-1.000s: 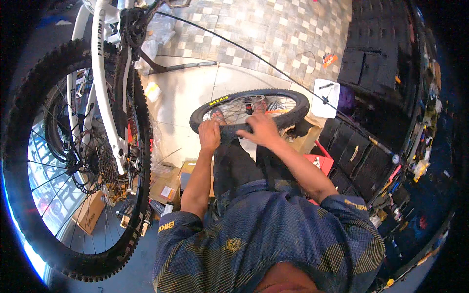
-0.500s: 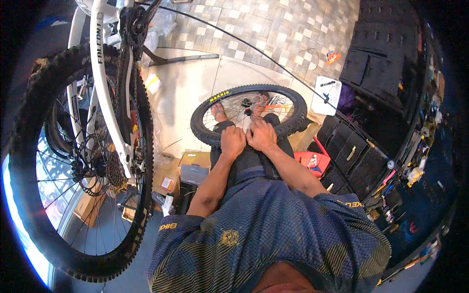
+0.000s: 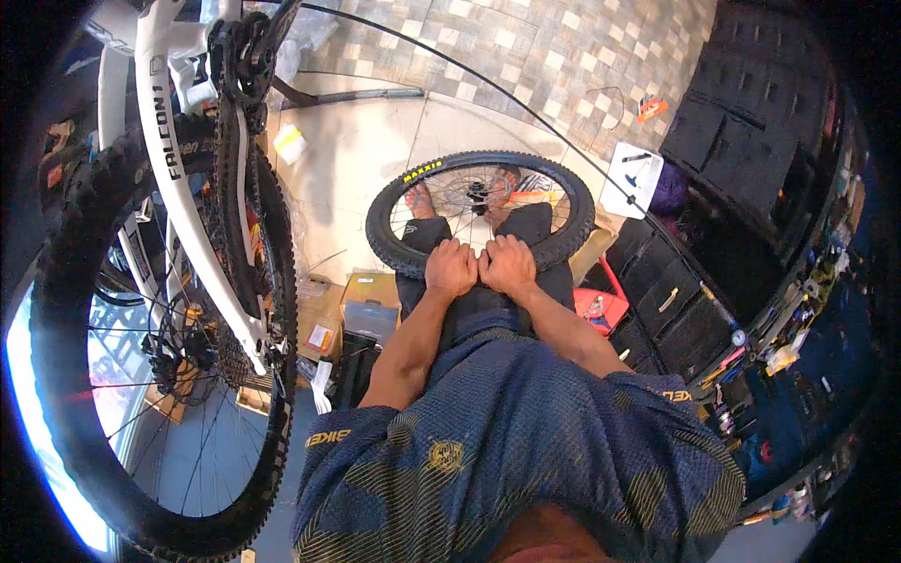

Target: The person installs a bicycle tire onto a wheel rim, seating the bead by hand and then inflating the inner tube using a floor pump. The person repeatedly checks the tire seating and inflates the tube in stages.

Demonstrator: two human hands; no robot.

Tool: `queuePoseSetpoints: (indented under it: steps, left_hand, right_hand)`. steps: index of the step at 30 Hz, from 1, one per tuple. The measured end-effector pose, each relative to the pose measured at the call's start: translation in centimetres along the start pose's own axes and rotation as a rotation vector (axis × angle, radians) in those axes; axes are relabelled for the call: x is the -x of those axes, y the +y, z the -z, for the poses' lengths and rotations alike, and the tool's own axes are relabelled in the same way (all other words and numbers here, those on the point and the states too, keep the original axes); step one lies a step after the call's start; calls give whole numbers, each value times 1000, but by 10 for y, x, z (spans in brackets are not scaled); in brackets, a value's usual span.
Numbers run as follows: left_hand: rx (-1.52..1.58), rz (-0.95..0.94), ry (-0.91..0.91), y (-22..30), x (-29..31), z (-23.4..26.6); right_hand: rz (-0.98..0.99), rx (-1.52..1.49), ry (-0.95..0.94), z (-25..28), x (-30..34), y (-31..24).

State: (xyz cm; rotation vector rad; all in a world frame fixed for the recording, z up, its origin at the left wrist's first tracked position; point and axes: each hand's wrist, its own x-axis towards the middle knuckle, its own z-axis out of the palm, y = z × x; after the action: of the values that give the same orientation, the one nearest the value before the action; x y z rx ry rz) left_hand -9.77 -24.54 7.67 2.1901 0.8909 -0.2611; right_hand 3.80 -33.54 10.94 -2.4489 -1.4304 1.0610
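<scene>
A bicycle wheel with a knobby black tire [image 3: 383,223] lies across my knees, its spokes and hub [image 3: 478,195] facing up. My left hand [image 3: 451,268] is closed over the near edge of the tire. Close beside it, my right hand [image 3: 508,265] grips the same stretch, knuckles up and thumbs near each other. Both sets of fingers curl over the tire toward the rim, so the fingertips are partly hidden. Through the spokes my feet show on the floor.
To the left stands a white bicycle frame [image 3: 174,178] with a large rear wheel [image 3: 56,347]. A thin black cable [image 3: 488,83] arcs overhead. At right are a white tray [image 3: 631,178], a red bin [image 3: 605,305] and black drawers [image 3: 671,272]. A cardboard box [image 3: 369,286] sits left of my legs.
My right hand has shifted slightly and its fingers curl more over the tire. The view has tilted a little, so the bicycle at left appears lower. Both hands stay on the tire.
</scene>
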Motion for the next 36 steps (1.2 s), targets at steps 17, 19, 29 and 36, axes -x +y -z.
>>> queuePoseSetpoints:
  steps: [17,19,29,36]
  left_hand:
    - [44,-119,96,-26,58,-17]
    - [-7,-100,60,-29,69,-20]
    - [15,-221,252,-90,79,-7]
    - [-125,142,340,-151,79,65]
  right_hand:
    - [36,14,107,-42,37,-22]
    - [42,18,138,-47,49,-28]
    - [143,-175,216,-2,79,17]
    - [253,150,-112,-21,71,88]
